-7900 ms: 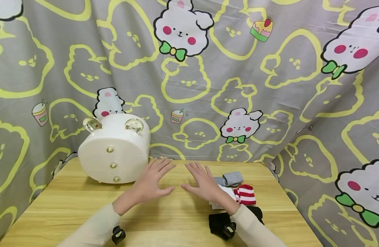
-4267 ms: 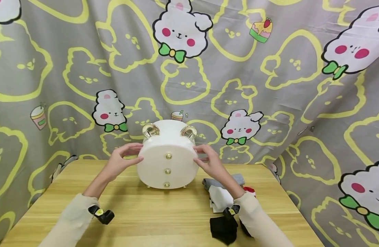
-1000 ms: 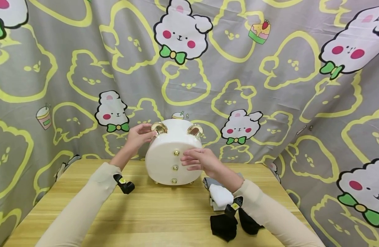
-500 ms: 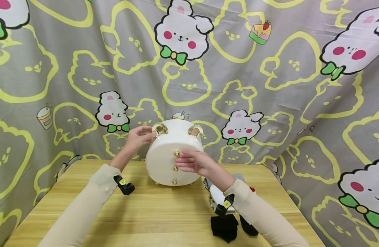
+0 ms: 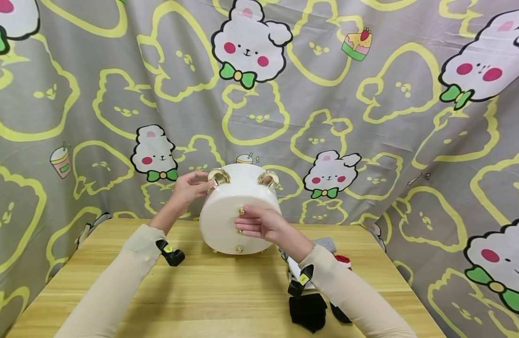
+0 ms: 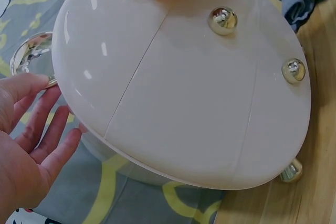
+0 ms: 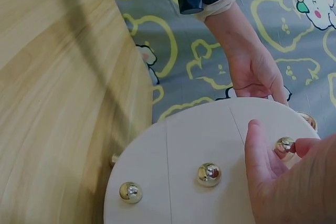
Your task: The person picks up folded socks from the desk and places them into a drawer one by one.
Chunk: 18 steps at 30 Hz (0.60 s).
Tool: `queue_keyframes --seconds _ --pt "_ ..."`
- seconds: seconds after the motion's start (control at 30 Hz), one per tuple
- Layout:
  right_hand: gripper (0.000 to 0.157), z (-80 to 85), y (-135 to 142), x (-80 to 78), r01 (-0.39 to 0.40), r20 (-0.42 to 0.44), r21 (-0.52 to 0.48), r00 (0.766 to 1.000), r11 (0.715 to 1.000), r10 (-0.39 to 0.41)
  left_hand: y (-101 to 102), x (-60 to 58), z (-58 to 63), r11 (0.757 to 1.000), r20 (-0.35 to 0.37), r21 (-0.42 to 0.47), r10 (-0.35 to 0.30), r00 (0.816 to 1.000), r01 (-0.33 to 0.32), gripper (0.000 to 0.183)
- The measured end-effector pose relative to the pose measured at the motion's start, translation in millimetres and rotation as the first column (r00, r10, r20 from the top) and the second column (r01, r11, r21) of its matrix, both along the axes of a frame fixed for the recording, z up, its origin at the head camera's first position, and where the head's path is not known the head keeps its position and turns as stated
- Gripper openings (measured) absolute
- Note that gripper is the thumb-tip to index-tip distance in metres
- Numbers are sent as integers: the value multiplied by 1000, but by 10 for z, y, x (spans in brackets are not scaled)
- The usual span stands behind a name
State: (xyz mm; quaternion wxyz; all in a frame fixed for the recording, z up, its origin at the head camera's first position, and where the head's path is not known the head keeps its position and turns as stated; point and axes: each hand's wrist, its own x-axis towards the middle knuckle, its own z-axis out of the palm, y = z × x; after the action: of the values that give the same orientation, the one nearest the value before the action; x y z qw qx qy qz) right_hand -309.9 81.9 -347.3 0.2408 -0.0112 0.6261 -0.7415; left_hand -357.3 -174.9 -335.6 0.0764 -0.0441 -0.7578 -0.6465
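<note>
A white, rounded drawer box [image 5: 219,216] with gold bear ears stands upright at the middle back of the table. Thin seams split its front, which carries three gold knobs. My left hand [image 5: 189,188] pinches the base rim of the left ear [image 6: 32,56] between thumb and fingers, at the box's upper left edge. In front of the box, my right hand [image 5: 271,225] pinches the top knob [image 7: 285,148], its other fingers extended beside it. The middle knob [image 7: 209,174] is partly hidden by that hand in the head view. No drawer stands out from the front.
Folded black socks [image 5: 307,312] lie at the table's [image 5: 191,300] right front. Behind them, under my right forearm, are grey socks [image 5: 325,244], white ones and red-striped ones [image 5: 343,261], partly covered. A patterned curtain [image 5: 259,122] hangs close behind the box.
The box went from the table's left side to the middle, turned to face front. My left hand shifted up to the ear. In the last second my right hand moved left onto the top knob.
</note>
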Motion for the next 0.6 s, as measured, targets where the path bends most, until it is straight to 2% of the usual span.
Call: queue_keyframes --seconds 0.3,0.6 --pt "27 23 -18 31 13 -13 -10 1000 1000 -14 -3 -7 -17 1000 -13 10 1 1000 -1 45" --pt "39 11 13 129 -54 -44 46 997 997 56 6 5 -6 1000 -10 5 7 1000 -7 45"
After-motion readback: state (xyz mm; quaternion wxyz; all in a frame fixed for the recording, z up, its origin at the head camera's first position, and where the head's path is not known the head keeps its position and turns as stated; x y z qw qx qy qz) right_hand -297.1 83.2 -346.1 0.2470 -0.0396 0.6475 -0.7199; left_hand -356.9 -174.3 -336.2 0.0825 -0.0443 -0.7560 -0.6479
